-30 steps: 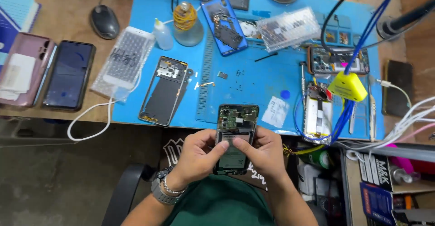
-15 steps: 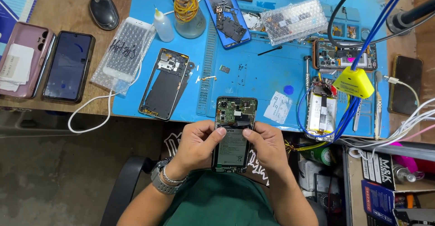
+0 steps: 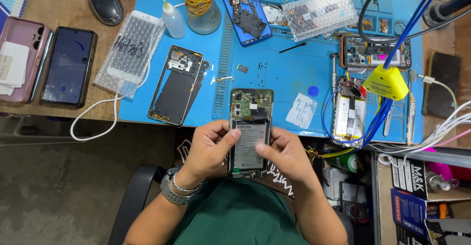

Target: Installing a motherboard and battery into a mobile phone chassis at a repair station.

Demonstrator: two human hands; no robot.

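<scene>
1. Opened phone, back cover off, held flat and face-down just off the near edge of the blue mat, over the person's lap. Its top end, with bare green circuit board, points at the mat; the battery fills the middle.
2. Left hand grips the phone's left long edge, fingers curled under, thumb lying across onto the battery. Clamped on the phone.
3. Right hand holds the right long edge the same way, thumb tip pressing the battery face. Also clamped on the phone.
4. Handling, as a judgement: light and stiff as a slab, but fragile — exposed board, thin cables and connectors up top, glass screen probably underneath.
5. Battery likely soft-walled; should not be bent, poked or pried hard.
6. Best hold looks like the two long frame edges, as now. Keep fingers off the board end and camera area.
7. Frame edges look smooth, could slip; the two-sided pinch helps.
8. Nearby on the mat: empty phone frame to the left, white paper scrap just right of the phone's top, another opened phone with battery further right under a yellow clip and blue cables.
9. Glue bottle and glass jar at the far side, well apart.
</scene>
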